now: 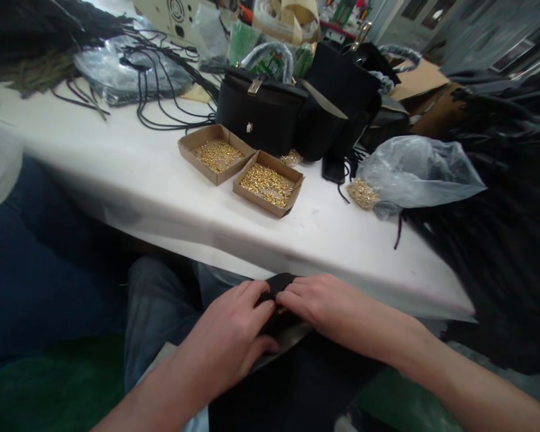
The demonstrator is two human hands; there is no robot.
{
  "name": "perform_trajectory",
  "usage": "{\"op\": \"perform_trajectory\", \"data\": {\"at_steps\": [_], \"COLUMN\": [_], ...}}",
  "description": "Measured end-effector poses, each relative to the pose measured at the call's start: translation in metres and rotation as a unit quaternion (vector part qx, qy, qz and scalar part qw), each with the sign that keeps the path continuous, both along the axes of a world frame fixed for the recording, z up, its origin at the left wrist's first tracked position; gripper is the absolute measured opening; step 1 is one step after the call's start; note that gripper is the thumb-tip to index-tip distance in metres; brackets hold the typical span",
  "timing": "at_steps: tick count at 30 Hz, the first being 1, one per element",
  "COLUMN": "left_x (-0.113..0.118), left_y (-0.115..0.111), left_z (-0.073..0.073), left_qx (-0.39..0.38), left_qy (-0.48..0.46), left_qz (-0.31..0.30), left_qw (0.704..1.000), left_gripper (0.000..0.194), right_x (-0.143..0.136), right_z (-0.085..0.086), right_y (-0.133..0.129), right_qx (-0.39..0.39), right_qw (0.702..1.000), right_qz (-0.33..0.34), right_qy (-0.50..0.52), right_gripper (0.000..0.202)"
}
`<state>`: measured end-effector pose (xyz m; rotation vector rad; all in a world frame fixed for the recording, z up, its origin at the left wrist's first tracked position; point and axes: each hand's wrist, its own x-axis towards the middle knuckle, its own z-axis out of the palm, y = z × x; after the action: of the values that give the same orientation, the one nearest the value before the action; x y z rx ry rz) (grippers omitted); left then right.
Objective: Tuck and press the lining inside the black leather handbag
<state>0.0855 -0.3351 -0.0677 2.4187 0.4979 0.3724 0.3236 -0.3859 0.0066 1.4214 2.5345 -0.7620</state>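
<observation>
A black bag piece (292, 384) lies across my lap, below the table's front edge. My left hand (238, 324) pinches its upper edge from the left, with the thumb lower down near the opening. From the right, my right hand (319, 303) grips the same edge, its fingers curled over the black material close to the left fingertips. A pale lining strip shows under my hands. What lies between the fingertips is hidden. Beyond them on the table stand two cardboard trays (270, 207) (216, 175) with small gold-coloured metal parts (265, 182).
A finished-looking black handbag (261, 111) and another black bag (337, 90) stand behind the trays. To the right are a clear plastic bag (423, 168) with gold parts and a heap of black straps (513, 240). Black cords (162, 114) lie at left, near a seated person's leg (36, 258).
</observation>
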Motion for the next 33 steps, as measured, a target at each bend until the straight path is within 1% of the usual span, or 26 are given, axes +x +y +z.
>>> {"op": "perform_trajectory", "data": {"at_steps": [2,4,6,7,9,10,12,13,15,17,19,20,22,24,27,30,33], "left_x": [0.007,0.01,0.007,0.004,-0.002,-0.004,-0.007,-0.007,-0.003,0.005,0.015,0.021,0.033,0.043,0.051,0.052,0.05], "left_y": [0.01,0.021,0.033,0.039,0.048,0.051,0.056,0.056,0.055,0.052,0.049,0.048,0.045,0.041,0.035,0.028,0.026], "left_z": [-0.005,-0.008,-0.009,-0.009,-0.01,-0.011,-0.012,-0.012,-0.01,-0.006,0.0,0.003,0.007,0.009,0.007,0.003,0.005], "left_qx": [0.048,0.074,0.05,0.031,0.004,-0.006,-0.026,-0.036,-0.048,-0.036,-0.012,0.002,0.035,0.077,0.129,0.129,0.127], "left_qy": [0.045,0.08,0.1,0.104,0.107,0.108,0.113,0.119,0.139,0.16,0.169,0.168,0.156,0.136,0.121,0.14,0.146], "left_qz": [0.004,-0.001,-0.014,-0.016,-0.013,-0.013,-0.017,-0.019,-0.019,-0.021,-0.034,-0.039,-0.035,-0.017,0.002,-0.002,0.007], "left_qw": [0.998,0.994,0.994,0.994,0.994,0.994,0.993,0.992,0.989,0.986,0.985,0.985,0.987,0.988,0.984,0.982,0.981], "left_gripper": [0.012,0.014,0.017,0.016,0.016,0.017,0.019,0.019,0.022,0.032,0.043,0.042,0.029,0.017,0.02,0.02,0.02], "right_x": [0.004,0.009,0.016,0.02,0.029,0.032,0.036,0.036,0.032,0.028,0.025,0.025,0.026,0.028,0.03,0.029,0.028], "right_z": [0.002,0.004,0.007,0.008,0.011,0.011,0.01,0.007,0.0,-0.008,-0.016,-0.018,-0.022,-0.024,-0.025,-0.025,-0.027], "right_y": [0.002,-0.001,-0.005,-0.008,-0.013,-0.015,-0.018,-0.018,-0.016,-0.012,-0.007,-0.005,0.0,0.003,0.005,0.005,0.005], "right_qx": [-0.001,0.008,0.036,0.049,0.054,0.036,-0.022,-0.048,-0.074,-0.054,-0.02,-0.009,0.0,0.002,-0.006,-0.043,-0.075], "right_qw": [0.999,0.998,0.998,0.997,0.993,0.989,0.969,0.957,0.938,0.928,0.925,0.924,0.918,0.911,0.899,0.879,0.85], "right_qz": [-0.023,-0.026,-0.02,-0.03,-0.088,-0.134,-0.229,-0.265,-0.309,-0.332,-0.342,-0.346,-0.357,-0.371,-0.398,-0.434,-0.472], "right_qy": [0.036,0.056,0.051,0.047,0.051,0.06,0.088,0.105,0.14,0.162,0.163,0.164,0.172,0.181,0.183,0.195,0.222], "right_gripper": [0.021,0.024,0.03,0.035,0.048,0.053,0.056,0.055,0.059,0.064,0.059,0.054,0.041,0.031,0.026,0.028,0.027]}}
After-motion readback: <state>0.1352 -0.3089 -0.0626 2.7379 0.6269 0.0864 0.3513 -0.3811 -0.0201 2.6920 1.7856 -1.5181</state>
